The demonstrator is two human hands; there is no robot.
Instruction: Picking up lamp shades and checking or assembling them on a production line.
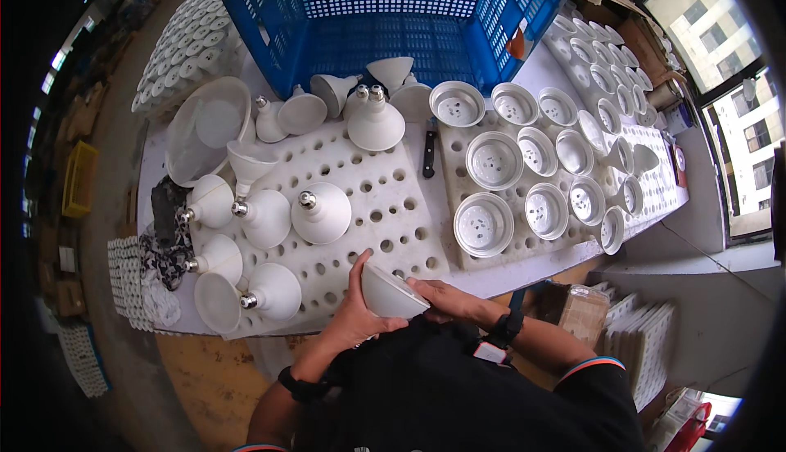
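Close to my body, at the table's front edge, a white cone-shaped lamp bulb [390, 291] is tilted between my hands. My left hand [357, 311] is closed around its wide side, thumb below and fingers above. On the other side my right hand [449, 298] grips it, its lower fingers partly hidden. Beyond them lies a white foam board [372, 235] full of holes. On its left part rest several similar bulbs with metal screw bases, such as one bulb [322, 213] standing base up. Another bulb [218, 302] lies with its flat face showing.
A blue plastic crate [385, 42] stands at the back, with more bulbs in front. Open white lamp cups [494, 160] fill a second foam board [524, 247] on the right. A black-handled knife [428, 155] lies between the boards. At left sits a white basin [209, 128].
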